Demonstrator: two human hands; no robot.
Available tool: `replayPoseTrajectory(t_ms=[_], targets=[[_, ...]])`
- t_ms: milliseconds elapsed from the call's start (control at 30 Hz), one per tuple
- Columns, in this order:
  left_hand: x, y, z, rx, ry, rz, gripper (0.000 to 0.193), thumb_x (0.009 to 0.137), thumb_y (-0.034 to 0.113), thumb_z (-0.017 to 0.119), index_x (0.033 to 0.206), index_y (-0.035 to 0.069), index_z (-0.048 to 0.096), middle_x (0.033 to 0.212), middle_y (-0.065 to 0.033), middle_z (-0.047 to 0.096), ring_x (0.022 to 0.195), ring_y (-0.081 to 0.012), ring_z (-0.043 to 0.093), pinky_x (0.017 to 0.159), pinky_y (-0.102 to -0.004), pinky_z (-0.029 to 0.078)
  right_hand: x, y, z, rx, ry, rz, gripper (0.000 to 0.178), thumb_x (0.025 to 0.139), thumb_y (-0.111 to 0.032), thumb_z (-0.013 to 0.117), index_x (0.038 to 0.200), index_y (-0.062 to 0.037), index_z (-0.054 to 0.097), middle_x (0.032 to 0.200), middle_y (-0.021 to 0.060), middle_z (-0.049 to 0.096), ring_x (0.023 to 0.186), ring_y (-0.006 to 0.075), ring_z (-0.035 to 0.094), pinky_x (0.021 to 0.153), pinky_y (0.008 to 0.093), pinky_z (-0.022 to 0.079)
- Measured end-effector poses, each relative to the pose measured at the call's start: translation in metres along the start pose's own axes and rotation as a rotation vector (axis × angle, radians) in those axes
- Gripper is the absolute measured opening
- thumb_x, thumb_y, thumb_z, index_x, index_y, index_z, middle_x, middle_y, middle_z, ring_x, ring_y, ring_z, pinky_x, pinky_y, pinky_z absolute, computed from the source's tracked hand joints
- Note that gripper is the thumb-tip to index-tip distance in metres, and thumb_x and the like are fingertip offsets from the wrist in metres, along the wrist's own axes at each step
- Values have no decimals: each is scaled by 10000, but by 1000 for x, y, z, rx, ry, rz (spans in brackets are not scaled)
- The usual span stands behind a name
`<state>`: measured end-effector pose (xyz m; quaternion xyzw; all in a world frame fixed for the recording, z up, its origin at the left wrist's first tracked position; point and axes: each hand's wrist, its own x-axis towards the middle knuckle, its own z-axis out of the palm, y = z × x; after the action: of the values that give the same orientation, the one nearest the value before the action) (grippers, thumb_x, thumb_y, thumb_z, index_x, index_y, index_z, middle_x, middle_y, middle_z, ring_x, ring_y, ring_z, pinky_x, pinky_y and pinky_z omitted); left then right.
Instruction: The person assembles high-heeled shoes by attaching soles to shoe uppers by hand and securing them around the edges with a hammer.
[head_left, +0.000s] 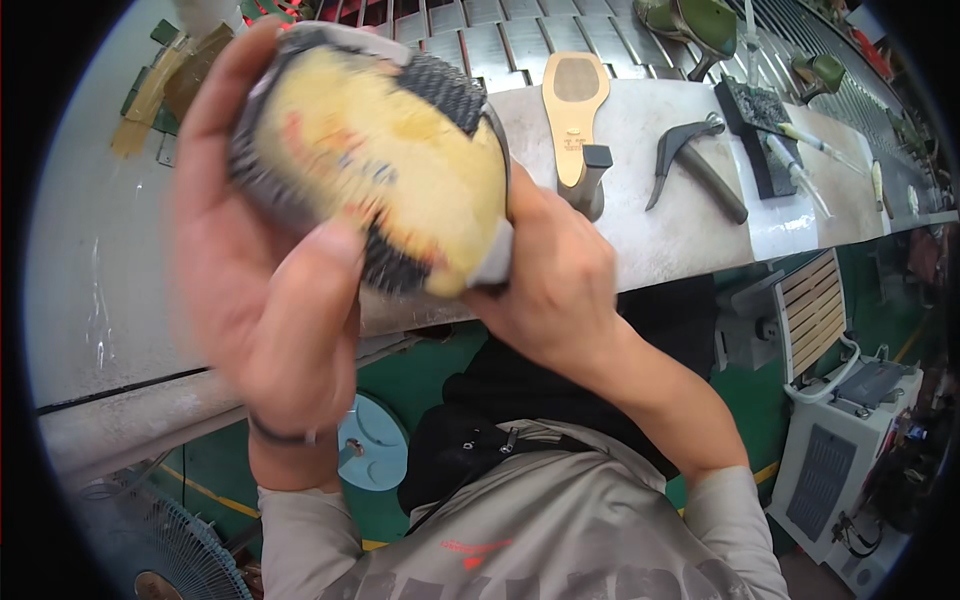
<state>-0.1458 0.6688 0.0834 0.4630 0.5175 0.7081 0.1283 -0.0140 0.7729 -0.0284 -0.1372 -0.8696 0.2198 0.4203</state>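
Close up, I hold an unfinished shoe (400,170) with its yellowish underside towards me. Dark textured material wraps its edges, and the picture is smeared there by motion. My left hand (270,260) grips its left side, the thumb pressed on the underside near a dark patch. Around the right edge closes my right hand (560,260), its fingertips hidden behind the shoe. Just beyond that hand, on the bench, lies a tan shoe sole (574,125) with a dark block heel (594,180) beside its lower end.
The pale bench (660,240) carries a hammer-like tool with a curved head (690,165), a black block (757,130) and slender white applicators (795,170). Green shoes (690,30) stand on the metal slatted conveyor (560,45) behind. Below are a blue round stool (372,445) and a fan (165,540).
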Motion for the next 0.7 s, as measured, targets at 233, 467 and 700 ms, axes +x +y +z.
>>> replayPoseTrajectory(t_ms=[233, 467, 700], targets=[[30, -34, -39, -397, -110, -115, 685, 893, -37, 574, 1554, -81, 400, 1424, -168, 595, 1301, -224, 609, 1127, -363, 484, 29, 38, -35, 155, 248, 23, 487, 854, -164, 840, 1257, 33, 651, 1176, 178, 692, 1033, 293, 674, 915, 380, 536], [54, -52, -23, -488, 20, -283, 500, 1026, 144, 444, 1485, -56, 436, 1415, -290, 602, 1289, -342, 647, 1105, -467, 541, 38, 81, -1, 823, 14, 761, 339, 1043, -256, 705, 812, -23, 620, 574, -41, 525, 455, 33, 422, 431, 240, 302], [68, -65, -43, -626, -26, -337, 480, 1098, 250, 458, 1498, -15, 469, 1349, -236, 640, 1254, -319, 649, 1098, -455, 544, 20, 77, 1, -7, 123, 206, 198, 1021, -150, 693, 985, 32, 625, 1095, 181, 697, 956, 219, 699, 837, 366, 556]])
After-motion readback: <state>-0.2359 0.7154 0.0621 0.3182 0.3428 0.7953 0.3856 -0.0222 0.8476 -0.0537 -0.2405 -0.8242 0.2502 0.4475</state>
